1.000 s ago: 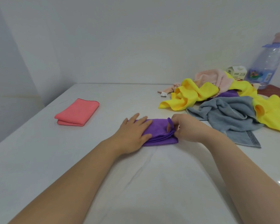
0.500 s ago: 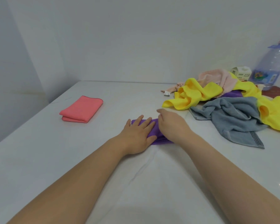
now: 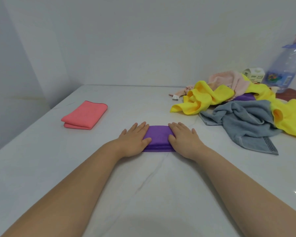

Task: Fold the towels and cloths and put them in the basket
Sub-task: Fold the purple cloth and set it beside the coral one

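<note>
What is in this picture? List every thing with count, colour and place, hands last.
folded purple cloth: one, purple, table centre, under both hands
coral cloth: one, coral, folded, table left
yellow cloth: count unclear, yellow, heap at right
grey towel: one, grey, front of heap
pink towel: one, pink, back of heap
buried cloth: one, purple, inside heap
carton: one, white, behind heap
bottle: one, clear blue, far right
table: one, white
left hand: one, flat on the folded purple cloth's left end
right hand: one, flat on its right end
</note>
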The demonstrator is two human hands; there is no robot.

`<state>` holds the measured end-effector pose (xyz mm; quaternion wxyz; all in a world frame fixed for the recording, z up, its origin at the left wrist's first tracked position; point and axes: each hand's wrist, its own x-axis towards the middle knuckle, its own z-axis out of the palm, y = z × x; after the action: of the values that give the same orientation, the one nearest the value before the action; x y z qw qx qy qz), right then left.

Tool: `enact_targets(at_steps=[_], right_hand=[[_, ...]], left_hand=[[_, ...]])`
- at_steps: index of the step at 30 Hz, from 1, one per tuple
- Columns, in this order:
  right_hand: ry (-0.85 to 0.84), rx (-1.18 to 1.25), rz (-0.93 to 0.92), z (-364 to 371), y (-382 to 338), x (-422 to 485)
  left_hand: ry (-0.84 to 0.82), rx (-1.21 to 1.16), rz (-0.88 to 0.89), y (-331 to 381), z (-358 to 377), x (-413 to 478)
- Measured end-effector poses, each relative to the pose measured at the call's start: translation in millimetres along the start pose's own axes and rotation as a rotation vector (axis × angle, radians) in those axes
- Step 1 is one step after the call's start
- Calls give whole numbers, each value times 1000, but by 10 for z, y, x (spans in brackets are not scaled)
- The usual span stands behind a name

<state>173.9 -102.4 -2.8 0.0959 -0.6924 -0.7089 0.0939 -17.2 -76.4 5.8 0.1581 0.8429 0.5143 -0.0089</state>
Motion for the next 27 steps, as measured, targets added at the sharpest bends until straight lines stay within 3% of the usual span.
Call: enact_targets(at_steps=[3, 7, 13, 18, 22, 25, 27], right_hand=[[86, 212, 137, -73, 132, 56], [87, 201, 257, -161, 230, 131], [13, 368, 191, -290, 278, 64], [99, 535, 88, -358, 229, -10], [114, 934, 27, -384, 206, -34], [99, 1098, -40, -398, 218, -49], [41, 1261, -42, -398, 229, -47]], left_hand=[[34, -62, -1, 2, -12, 19], [45, -155, -4, -32, -61, 37], [121, -361, 9, -79, -79, 61], [245, -602, 27, -93, -127, 37], [201, -1032, 0, -72, -183, -20], [123, -1199, 11, -52, -180, -69], [160, -1259, 13, -39, -157, -60]])
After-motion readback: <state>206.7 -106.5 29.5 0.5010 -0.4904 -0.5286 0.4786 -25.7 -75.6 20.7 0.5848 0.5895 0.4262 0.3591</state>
